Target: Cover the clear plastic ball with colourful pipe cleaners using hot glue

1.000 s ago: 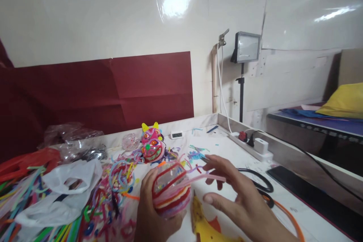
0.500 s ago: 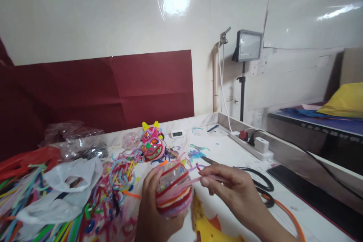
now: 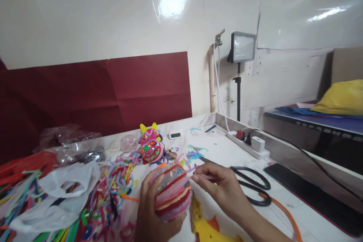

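Note:
My left hand (image 3: pixel 154 206) wraps round a clear plastic ball (image 3: pixel 173 196) banded with red, pink, orange and purple fuzzy strips. At the ball's right side, my right hand (image 3: pixel 217 183) pinches a pink pipe cleaner (image 3: pixel 208 177) between thumb and fingers; its other end runs to the ball. Below the right hand lies a yellow hot glue gun (image 3: pixel 205 225), its lower part cut off by the frame's edge. Black-handled scissors (image 3: pixel 255 185) rest just behind the right hand, blades partly hidden by it.
Loose pipe cleaners (image 3: pixel 107 193) and a white plastic bag (image 3: pixel 68 185) cover the left side. Two decorated balls (image 3: pixel 151 145) and a small digital display (image 3: pixel 175 135) stand at the back. A power strip (image 3: pixel 249 145) and black phone-like slab (image 3: pixel 309 196) lie right.
My right hand has moved slightly left, closer to the ball. The pink strip now lies more against the ball's surface. The whole view has shifted a little.

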{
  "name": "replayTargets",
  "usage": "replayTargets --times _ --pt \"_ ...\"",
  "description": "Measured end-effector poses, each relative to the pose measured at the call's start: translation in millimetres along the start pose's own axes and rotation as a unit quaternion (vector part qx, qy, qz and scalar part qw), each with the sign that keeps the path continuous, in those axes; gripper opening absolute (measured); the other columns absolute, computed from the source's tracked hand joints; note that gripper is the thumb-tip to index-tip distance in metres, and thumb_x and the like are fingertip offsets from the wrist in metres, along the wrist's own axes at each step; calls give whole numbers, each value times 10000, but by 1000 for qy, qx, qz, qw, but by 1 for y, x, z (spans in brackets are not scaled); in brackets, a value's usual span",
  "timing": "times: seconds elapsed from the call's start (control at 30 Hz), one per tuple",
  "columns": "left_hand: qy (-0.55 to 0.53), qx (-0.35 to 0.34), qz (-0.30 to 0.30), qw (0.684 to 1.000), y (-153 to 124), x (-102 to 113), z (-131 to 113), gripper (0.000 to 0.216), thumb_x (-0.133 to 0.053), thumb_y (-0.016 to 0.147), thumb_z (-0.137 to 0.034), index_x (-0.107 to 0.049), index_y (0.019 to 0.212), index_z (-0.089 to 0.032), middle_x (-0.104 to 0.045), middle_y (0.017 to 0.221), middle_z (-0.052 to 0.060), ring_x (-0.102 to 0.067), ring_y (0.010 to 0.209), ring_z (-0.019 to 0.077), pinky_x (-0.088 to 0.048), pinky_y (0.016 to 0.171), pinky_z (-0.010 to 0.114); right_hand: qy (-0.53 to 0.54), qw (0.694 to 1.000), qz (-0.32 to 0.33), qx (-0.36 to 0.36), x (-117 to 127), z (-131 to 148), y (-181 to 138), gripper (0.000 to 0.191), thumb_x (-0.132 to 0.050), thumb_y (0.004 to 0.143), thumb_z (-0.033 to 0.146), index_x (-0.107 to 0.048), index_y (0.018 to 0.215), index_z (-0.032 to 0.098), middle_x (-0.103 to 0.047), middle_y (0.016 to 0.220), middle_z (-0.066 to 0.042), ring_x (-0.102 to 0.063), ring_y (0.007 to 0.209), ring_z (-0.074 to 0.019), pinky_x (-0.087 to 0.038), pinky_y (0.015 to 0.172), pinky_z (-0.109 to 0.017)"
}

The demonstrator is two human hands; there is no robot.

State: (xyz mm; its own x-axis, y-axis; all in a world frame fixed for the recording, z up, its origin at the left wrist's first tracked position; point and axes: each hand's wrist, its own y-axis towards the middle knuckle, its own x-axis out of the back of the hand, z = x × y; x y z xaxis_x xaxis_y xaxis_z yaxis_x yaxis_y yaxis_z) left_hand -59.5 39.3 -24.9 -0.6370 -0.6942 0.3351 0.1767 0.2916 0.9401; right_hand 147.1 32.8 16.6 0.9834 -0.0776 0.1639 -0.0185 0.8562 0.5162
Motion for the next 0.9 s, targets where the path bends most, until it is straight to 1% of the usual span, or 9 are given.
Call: replayTargets --times 0.17,0.3,0.4,0.5,0.6,0.7,0.77,0.83,0.9 --pt "-5 3 16 1000 -5 -1 2 745 -747 660 -282 -431 1324 -159 -557 1256 223 -629 1145 384 -608 869 541 -51 996 -15 76 7 6 -1 179 -697 871 335 -729 758 201 -735 698 -2 -694 640 -147 -545 627 -201" --pt "-11 17 26 999 -7 -2 2 770 -768 633 -279 -433 1321 -185 -545 1271 219 -630 1146 395 -608 877 553 -116 981 -9 157 12 13 -4 137 -673 894 249 -688 765 206 -703 678 11 -661 597 -123 -513 565 -179" --pt "-17 31 38 999 -8 -2 1 769 -776 624 -271 -443 1315 -212 -535 1296 207 -628 1152 388 -609 887 552 -163 957 -7 241 16 19 -7 98 -645 904 155 -665 824 208 -680 681 17 -637 588 -111 -479 549 -181" --pt "-10 42 41 998 -9 -3 -2 739 -770 637 -255 -456 1305 -227 -525 1315 191 -614 1174 375 -610 900 541 -189 925 -4 328 18 24 -11 116 -609 904 83 -641 880 192 -673 699 -5 -628 606 -125 -477 560 -205" --pt "-6 54 47 997 -10 -3 -4 712 -745 645 -229 -465 1300 -233 -521 1320 179 -607 1183 362 -609 910 534 -202 907 10 369 19 29 -17 150 -559 915 44 -642 925 168 -683 739 -47 -636 645 -154 -495 588 -243" --pt "-6 62 49 997 -11 -3 -4 725 -732 638 -216 -460 1310 -228 -518 1329 182 -603 1190 358 -613 910 521 -208 908 34 361 23 32 -24 189 -547 916 21 -653 969 168 -703 779 -59 -659 688 -163 -523 636 -250" --pt "3 65 50 997 -12 -2 -3 744 -741 630 -217 -455 1318 -219 -517 1335 194 -602 1195 365 -618 899 525 -193 924 39 328 28 33 -27 187 -591 906 36 -660 978 194 -724 814 -43 -685 729 -157 -542 681 -226" --pt "10 79 54 995 -13 -2 -2 773 -755 617 -213 -449 1327 -218 -519 1341 198 -601 1203 371 -613 903 539 -167 949 20 267 34 29 -30 123 -660 895 117 -684 931 231 -739 811 -14 -701 726 -148 -545 670 -192" --pt "9 97 56 994 -13 -2 -2 794 -766 611 -210 -444 1336 -227 -525 1345 189 -597 1218 367 -599 929 543 -140 975 1 172 40 21 -30 52 -718 869 259 -713 819 247 -740 757 2 -700 674 -152 -538 609 -182"
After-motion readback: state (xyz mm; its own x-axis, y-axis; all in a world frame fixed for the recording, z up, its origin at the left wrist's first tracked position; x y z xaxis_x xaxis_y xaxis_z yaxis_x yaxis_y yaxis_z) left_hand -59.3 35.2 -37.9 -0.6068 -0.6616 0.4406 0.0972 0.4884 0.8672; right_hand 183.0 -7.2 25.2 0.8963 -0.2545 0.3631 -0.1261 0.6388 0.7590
